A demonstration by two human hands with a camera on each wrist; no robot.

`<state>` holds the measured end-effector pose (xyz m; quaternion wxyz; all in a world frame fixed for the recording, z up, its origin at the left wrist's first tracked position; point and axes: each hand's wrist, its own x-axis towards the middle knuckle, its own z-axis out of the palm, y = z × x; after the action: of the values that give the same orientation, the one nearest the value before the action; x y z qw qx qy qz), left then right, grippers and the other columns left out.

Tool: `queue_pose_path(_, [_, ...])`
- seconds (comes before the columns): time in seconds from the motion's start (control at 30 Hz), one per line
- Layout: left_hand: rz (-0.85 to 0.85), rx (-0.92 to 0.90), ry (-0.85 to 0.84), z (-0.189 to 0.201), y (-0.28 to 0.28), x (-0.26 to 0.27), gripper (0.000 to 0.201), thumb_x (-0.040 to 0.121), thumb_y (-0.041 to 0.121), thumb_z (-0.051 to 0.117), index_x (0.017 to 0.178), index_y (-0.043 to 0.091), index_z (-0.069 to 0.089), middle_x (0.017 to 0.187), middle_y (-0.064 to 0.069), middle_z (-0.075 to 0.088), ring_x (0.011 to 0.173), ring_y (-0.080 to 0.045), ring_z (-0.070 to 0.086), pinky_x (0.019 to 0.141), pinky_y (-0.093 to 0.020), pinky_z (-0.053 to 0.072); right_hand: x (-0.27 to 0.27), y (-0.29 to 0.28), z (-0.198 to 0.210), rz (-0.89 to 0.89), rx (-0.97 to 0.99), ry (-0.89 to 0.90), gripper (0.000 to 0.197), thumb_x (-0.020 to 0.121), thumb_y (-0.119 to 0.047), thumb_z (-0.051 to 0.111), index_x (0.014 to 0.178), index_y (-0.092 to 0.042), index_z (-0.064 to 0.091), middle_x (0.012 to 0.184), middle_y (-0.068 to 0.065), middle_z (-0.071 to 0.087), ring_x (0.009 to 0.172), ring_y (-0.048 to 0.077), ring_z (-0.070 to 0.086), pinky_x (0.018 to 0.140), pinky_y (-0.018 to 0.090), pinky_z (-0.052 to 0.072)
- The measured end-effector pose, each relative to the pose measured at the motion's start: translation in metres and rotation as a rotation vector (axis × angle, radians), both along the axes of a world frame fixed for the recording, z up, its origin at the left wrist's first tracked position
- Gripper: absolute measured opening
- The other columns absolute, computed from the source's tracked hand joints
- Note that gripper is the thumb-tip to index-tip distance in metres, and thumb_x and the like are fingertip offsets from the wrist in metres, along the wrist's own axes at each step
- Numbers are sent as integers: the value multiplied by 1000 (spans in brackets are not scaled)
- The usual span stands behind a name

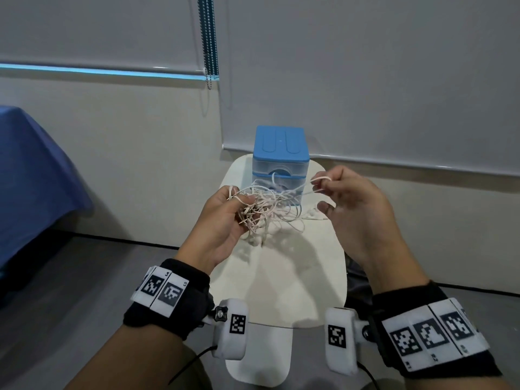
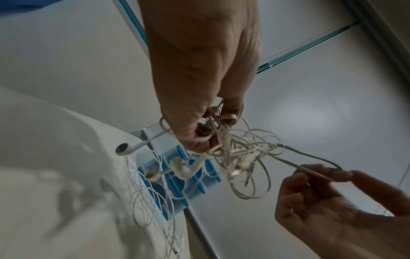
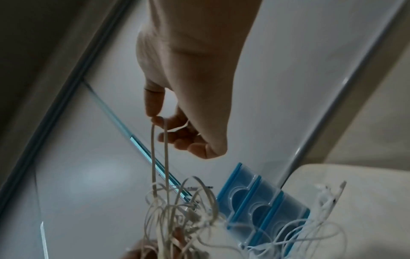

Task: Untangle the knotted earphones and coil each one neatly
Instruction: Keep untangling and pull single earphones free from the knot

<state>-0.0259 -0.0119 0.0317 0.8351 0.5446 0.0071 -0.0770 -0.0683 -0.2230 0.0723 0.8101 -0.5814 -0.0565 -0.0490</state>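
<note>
- Head view: nearest the camera are the two wrist bands with printed markers (image 1: 166, 291), then the hands above a small white table (image 1: 295, 277). The left hand (image 1: 222, 220) has its fingers curled round the knotted earphones (image 1: 267, 209), a bundle of white cable held in the air above the table, in front of a blue drawer box (image 1: 280, 164) at the far end. The right hand (image 1: 354, 204) pinches one loop between thumb and first finger and draws it to the right, away from the bundle.
- To do this step well, I judge the pull should be gentle and follow one strand only. If the loop resists, it is better to loosen the left grip and shake the bundle open than to tighten the knot.
- Left wrist view: the left hand (image 2: 199, 87) is closed on the upper part of the tangle. Earbuds (image 2: 182, 168) hang below it, and some loose cable lies on the table. The right hand (image 2: 332, 201) holds a taut loop at the lower right.
- Right wrist view: the right hand (image 3: 184, 105) pinches a doubled strand (image 3: 159, 157) that goes down into the bundle; its other fingers are curled and empty.
- Hard to make out: how many earphones are in the knot, perhaps two or more, and where the plugs are. The centre of the knot is hidden by the left fingers.
</note>
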Motion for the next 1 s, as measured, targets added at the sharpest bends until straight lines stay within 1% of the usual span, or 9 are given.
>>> queue_pose_path(0.07, [7,-24,5,2,0,0,28,97,-6,57,80,14,46,72,-7,70,63,-20,67,57,-30,55,-3,-4,5,162,189,-18,17,68,-18,63,76,-16,49,80,3,56,78,14,52,72,35,31])
queue_pose_path(0.13, [1,-38,2,3,-1,0,28,98,-7,54,80,13,46,70,-8,70,59,-19,66,54,-29,55,-6,-5,7,264,249,-50,26,67,-23,73,81,-13,54,72,0,45,73,16,45,72,34,30])
queue_pose_path(0.23, [9,-62,-1,4,-3,0,28,98,-8,54,80,13,47,72,-9,68,59,-20,64,58,-30,55,-7,-4,8,294,252,-115,40,76,-26,74,112,-9,70,68,0,37,74,16,46,76,34,32])
queue_pose_path(0.37, [-3,-105,-17,6,-5,-1,32,98,-9,53,78,15,46,74,-7,70,66,-18,69,66,-30,60,-7,-5,6,247,342,-169,53,91,-12,50,143,-18,57,56,-1,43,84,16,61,81,34,37])
queue_pose_path(0.5, [29,-79,-24,4,-3,-1,31,98,-9,53,80,16,47,75,-5,65,70,-17,66,73,-33,61,-10,-10,7,157,352,-199,63,92,-6,47,151,-27,48,59,2,50,85,20,65,83,34,40])
queue_pose_path(0.7, [-3,-76,-102,5,2,-10,27,96,-10,54,89,16,50,80,-5,64,71,-20,64,65,-31,59,2,-25,-11,-312,-159,84,53,98,2,51,141,-28,45,70,8,69,74,21,72,70,31,44])
queue_pose_path(0.8, [-31,-35,-174,4,4,-14,28,95,-13,53,98,15,51,82,-4,64,75,-23,63,61,-26,55,-2,-26,-21,-299,-470,180,23,97,-2,56,107,-18,70,70,8,71,65,20,71,64,29,42])
queue_pose_path(0.87, [-48,-28,-205,4,4,-16,30,95,-14,52,107,14,54,88,-4,68,79,-23,65,67,-28,56,-4,-28,-30,-238,-671,224,22,93,-3,62,82,-14,77,71,11,71,64,22,65,59,25,44])
queue_pose_path(1.0, [-105,16,-250,2,4,-19,42,93,-18,49,116,16,57,98,-4,71,83,-21,66,71,-27,54,-3,-21,-41,-197,-910,179,18,89,-14,71,74,-23,79,77,4,70,68,13,55,66,29,39])
